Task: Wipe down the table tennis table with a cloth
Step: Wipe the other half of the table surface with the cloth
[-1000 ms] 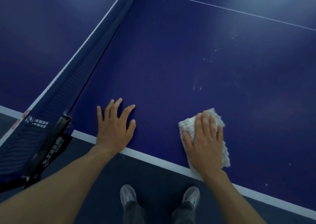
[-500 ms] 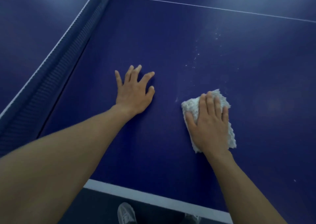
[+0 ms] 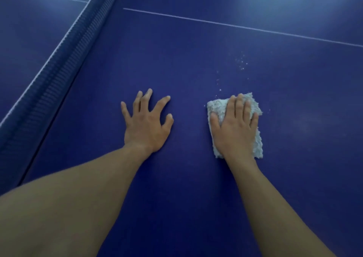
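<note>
Sliding farther in from the near edge, the right hand (image 3: 234,127) is pressing flat, fingers straight, on the folded, nubby white terry cloth (image 3: 217,107), which is now lying mid-surface just short of a scatter of white specks (image 3: 241,62). The left hand (image 3: 146,125) is bracing alongside, fingers splayed, holding nothing. The stroke is probably about to sweep that debris off the smooth, matte blue table tennis table (image 3: 176,60).

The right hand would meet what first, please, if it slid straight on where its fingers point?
Likely the white specks just beyond the cloth under the right hand; then the white line.
</note>
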